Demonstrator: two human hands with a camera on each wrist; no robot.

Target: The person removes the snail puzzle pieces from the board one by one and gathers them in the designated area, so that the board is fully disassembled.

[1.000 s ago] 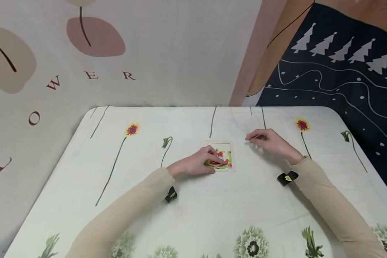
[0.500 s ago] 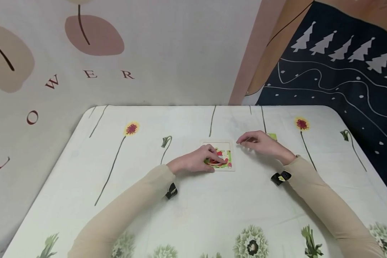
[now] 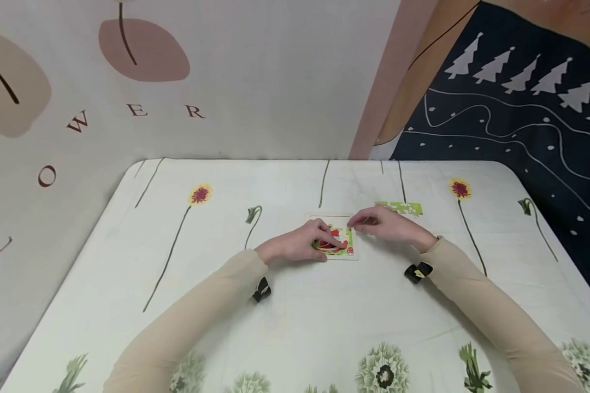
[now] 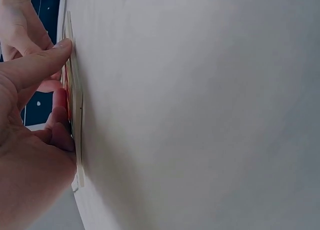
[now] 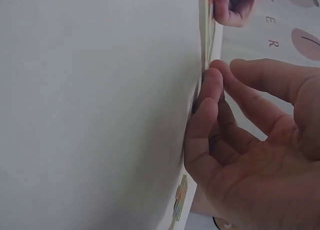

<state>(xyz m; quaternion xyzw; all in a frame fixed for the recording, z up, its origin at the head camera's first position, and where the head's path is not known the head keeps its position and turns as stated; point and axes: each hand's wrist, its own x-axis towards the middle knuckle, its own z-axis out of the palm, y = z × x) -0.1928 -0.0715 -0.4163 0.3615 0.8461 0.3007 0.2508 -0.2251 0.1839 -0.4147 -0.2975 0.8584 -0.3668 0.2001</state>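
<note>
A small jigsaw puzzle (image 3: 348,238) with a red, green and white picture lies in a pale square tray (image 3: 356,256) on the table. My left hand (image 3: 300,244) rests over its left side, one finger stretched across the picture and others bent near the tray's edge. In the left wrist view, the tray's thin side (image 4: 79,135) shows beneath that hand. My right hand (image 3: 385,225) is at the tray's upper right corner, thumb and forefinger close together at the rim. I cannot tell whether a piece is between them. The right wrist view shows its fingers (image 5: 202,125) bent along the tabletop.
Behind my right hand lies a strip of green puzzle pieces (image 3: 408,208). A white flower-printed cloth (image 3: 295,327) covers the table. Printed hangings stand beyond its far edge, a dark one with white trees (image 3: 511,125) on the right.
My right hand has moved left and slightly nearer, from the green strip to the tray's corner, uncovering the strip. The left hand stays on the puzzle.
</note>
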